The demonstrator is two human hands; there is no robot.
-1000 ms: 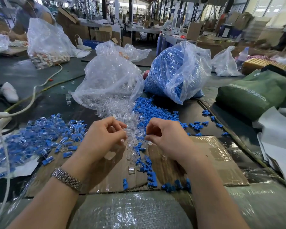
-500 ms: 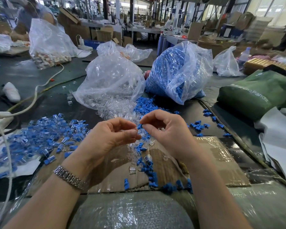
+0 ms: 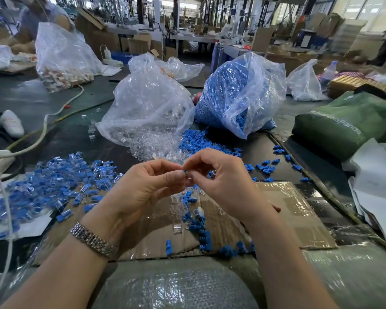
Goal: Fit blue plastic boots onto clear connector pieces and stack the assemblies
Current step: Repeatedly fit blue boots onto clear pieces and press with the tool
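Note:
My left hand [image 3: 147, 188] and my right hand [image 3: 221, 181] meet fingertip to fingertip above the table. Between them a small blue boot [image 3: 184, 172] shows, pinched by both; any clear connector there is mostly hidden by the fingers. A heap of finished blue-and-clear assemblies [image 3: 54, 186] lies to the left. Loose clear connectors [image 3: 152, 150] spill from a clear bag [image 3: 147, 108]. Loose blue boots [image 3: 198, 141] spill from a bag of blue boots [image 3: 239, 92], and more boots [image 3: 201, 233] lie on the cardboard [image 3: 288, 210] below my hands.
A green bag [image 3: 343, 128] sits at the right with white sheets [image 3: 379, 186] beside it. A white cable [image 3: 42, 130] runs along the left. Another bag of parts [image 3: 60, 56] stands at the far left, with a person behind it. Bubble wrap [image 3: 176, 286] covers the near edge.
Both hands have risen off the loose pile and come together. The right hand moved left until its fingertips met the left hand's, with a blue boot between them.

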